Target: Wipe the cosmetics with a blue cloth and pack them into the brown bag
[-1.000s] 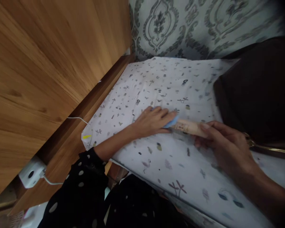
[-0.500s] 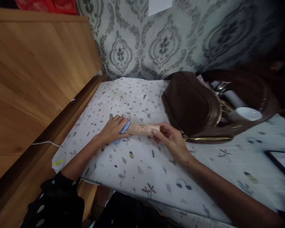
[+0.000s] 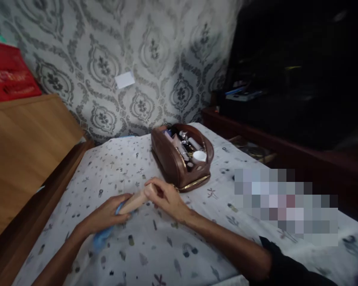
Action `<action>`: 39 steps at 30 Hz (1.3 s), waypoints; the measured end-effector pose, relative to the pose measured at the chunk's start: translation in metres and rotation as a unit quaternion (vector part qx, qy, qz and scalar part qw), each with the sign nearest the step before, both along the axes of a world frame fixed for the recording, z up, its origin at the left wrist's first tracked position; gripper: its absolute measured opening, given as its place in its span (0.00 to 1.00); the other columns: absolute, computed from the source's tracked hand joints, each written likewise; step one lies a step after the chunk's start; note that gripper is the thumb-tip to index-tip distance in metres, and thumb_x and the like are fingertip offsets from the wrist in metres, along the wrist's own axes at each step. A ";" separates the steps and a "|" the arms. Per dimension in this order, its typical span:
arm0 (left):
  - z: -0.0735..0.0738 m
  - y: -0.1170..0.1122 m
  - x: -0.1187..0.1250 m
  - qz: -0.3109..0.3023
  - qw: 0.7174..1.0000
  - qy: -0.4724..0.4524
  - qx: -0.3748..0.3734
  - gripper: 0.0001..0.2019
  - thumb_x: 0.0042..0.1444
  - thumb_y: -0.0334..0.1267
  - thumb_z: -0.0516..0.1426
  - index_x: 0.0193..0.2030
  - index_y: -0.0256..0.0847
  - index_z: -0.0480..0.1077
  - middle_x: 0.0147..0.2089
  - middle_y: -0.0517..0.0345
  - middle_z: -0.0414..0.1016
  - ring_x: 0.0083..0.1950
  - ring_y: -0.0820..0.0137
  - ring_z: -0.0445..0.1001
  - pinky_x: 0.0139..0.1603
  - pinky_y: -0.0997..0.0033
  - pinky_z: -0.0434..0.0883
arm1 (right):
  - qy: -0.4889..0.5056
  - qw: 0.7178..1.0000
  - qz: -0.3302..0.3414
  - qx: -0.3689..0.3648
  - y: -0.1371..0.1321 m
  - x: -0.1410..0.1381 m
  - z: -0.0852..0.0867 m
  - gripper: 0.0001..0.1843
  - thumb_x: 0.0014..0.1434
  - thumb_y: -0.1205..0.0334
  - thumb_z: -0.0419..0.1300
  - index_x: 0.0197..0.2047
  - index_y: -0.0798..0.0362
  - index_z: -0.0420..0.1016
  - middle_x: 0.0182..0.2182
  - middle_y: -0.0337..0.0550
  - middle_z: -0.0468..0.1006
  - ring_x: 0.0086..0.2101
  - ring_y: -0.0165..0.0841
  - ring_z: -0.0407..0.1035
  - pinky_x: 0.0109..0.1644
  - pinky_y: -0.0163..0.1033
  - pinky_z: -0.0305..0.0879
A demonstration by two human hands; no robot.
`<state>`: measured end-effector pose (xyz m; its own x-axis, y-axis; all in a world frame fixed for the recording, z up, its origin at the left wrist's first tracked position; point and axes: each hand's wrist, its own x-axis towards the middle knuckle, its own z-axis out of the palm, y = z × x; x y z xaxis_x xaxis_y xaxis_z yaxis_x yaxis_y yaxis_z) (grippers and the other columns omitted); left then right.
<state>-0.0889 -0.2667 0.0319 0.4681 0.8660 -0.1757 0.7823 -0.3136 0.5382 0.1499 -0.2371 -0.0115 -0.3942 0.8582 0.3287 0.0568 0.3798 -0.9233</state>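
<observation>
A beige cosmetic tube [image 3: 135, 201] is held between both hands, slanting up to the right. My left hand [image 3: 111, 212] is closed round its lower end, with a blue cloth [image 3: 103, 238] bunched between palm and tube and hanging below. The fingers of my right hand [image 3: 167, 198] pinch the tube's capped upper end. Just beyond that hand stands a brown makeup bag [image 3: 170, 167], unzipped, with several cosmetics and a white round container [image 3: 199, 156] inside. The tube's print is too blurred to read.
A white patterned cloth [image 3: 107, 171] covers the table. On the left rises a wooden panel [image 3: 30, 139], with a red bag [image 3: 12, 73] behind it. Patterned wallpaper [image 3: 155, 51] backs the table. A pixelated patch hides something at the right.
The view has swung right and upward, so the makeup bag appears farther off. The tube has gone from nearly level to tilted, both hands still on it. More blue cloth now hangs down.
</observation>
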 end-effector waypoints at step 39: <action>-0.004 0.035 0.045 0.353 0.897 -0.265 0.021 0.21 0.29 0.49 0.70 0.29 0.40 0.73 0.18 0.65 0.67 0.18 0.73 0.63 0.16 0.77 0.62 | 0.083 0.980 -0.005 -0.180 -0.050 0.078 -0.009 0.14 0.56 0.53 0.65 0.38 0.55 0.74 0.24 0.36 0.73 0.25 0.27 0.66 0.28 0.30 0.60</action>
